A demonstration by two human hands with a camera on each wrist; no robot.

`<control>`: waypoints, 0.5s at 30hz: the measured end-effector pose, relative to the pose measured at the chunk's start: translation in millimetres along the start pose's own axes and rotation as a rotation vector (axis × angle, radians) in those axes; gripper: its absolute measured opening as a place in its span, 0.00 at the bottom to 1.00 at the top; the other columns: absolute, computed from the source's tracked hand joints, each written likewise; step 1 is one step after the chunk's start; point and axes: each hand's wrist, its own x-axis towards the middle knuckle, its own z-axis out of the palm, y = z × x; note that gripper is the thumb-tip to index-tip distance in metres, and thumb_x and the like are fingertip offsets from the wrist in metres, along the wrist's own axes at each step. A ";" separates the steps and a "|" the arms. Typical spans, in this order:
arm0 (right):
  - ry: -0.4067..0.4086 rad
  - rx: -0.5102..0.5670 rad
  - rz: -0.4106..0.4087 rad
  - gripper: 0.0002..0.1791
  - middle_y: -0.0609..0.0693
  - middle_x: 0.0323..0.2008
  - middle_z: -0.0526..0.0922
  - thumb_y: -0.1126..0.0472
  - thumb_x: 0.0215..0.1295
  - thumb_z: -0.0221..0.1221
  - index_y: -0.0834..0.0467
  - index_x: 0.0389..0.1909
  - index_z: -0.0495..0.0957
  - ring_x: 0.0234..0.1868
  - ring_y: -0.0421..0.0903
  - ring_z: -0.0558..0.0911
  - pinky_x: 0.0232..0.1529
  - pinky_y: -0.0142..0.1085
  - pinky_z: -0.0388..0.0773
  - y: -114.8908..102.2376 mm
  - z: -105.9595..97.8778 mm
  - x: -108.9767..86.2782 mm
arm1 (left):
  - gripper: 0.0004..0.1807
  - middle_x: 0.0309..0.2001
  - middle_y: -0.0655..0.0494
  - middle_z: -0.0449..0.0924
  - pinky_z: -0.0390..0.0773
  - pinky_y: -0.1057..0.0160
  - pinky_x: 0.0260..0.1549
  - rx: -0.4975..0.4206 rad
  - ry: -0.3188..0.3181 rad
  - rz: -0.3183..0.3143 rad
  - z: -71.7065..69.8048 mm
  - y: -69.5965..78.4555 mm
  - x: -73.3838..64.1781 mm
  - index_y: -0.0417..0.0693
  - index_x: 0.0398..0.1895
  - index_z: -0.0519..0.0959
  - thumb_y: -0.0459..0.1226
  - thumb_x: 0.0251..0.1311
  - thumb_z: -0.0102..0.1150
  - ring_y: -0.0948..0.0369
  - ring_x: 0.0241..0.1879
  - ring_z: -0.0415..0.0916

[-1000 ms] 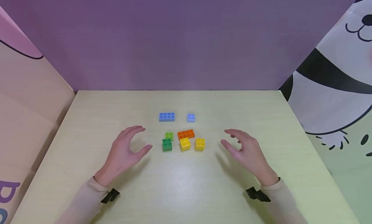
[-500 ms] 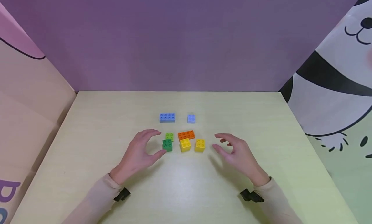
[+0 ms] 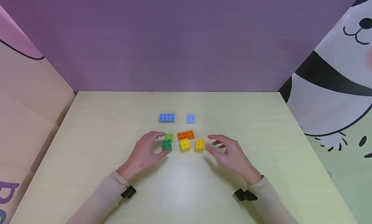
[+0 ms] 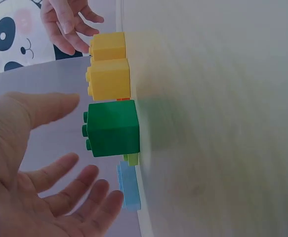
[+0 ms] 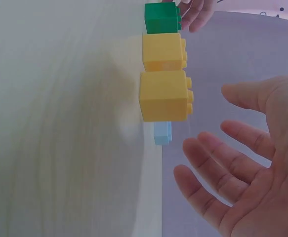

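My left hand (image 3: 148,152) hovers beside the dark green brick (image 3: 167,145), thumb and fingers spread apart around its left side. In the left wrist view a gap shows between that hand and the green brick (image 4: 113,128). A light green brick (image 3: 169,137) sits just behind the dark one. To the right, my right hand (image 3: 228,153) is held with fingers parted near the right yellow brick (image 3: 199,145); the right wrist view shows it apart from that yellow brick (image 5: 164,96). Another yellow brick (image 3: 184,145) stands in front of an orange brick (image 3: 186,135).
A long blue brick (image 3: 167,118) and a small blue brick (image 3: 190,119) lie farther back on the pale wooden table (image 3: 186,188). A purple panel (image 3: 174,43) rises at the table's far edge, with printed panels on both sides.
Both hands have moved inward, the left rightward to the green brick and the right leftward toward the yellow one. The bricks have stayed in place.
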 end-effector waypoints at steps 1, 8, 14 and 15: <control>-0.010 0.003 0.005 0.22 0.52 0.55 0.84 0.53 0.64 0.66 0.52 0.58 0.79 0.46 0.46 0.86 0.45 0.45 0.84 -0.6 1.1 0.9 | 0.33 0.59 0.54 0.79 0.76 0.50 0.59 0.004 -0.007 -0.010 0.4 -0.1 0.3 0.49 0.62 0.76 0.48 0.52 0.74 0.54 0.59 0.75; -0.064 0.049 0.028 0.24 0.52 0.56 0.83 0.56 0.63 0.67 0.58 0.59 0.78 0.47 0.49 0.86 0.45 0.44 0.84 -1.4 9.0 7.0 | 0.31 0.55 0.55 0.81 0.77 0.53 0.58 0.050 -0.056 -0.072 2.6 0.3 1.6 0.49 0.61 0.76 0.46 0.54 0.73 0.56 0.55 0.78; -0.091 0.060 0.047 0.23 0.50 0.55 0.84 0.58 0.61 0.68 0.57 0.58 0.79 0.46 0.49 0.86 0.44 0.42 0.85 0.9 15.6 12.4 | 0.29 0.49 0.57 0.83 0.78 0.54 0.55 0.058 -0.068 -0.094 3.2 -1.2 4.0 0.51 0.60 0.77 0.44 0.55 0.72 0.58 0.49 0.79; -0.093 0.061 0.049 0.23 0.50 0.54 0.84 0.58 0.61 0.68 0.57 0.58 0.79 0.46 0.49 0.86 0.44 0.41 0.85 1.7 16.6 12.9 | 0.28 0.48 0.57 0.84 0.78 0.55 0.54 0.058 -0.069 -0.095 3.0 -1.6 4.3 0.51 0.60 0.77 0.44 0.55 0.72 0.58 0.49 0.79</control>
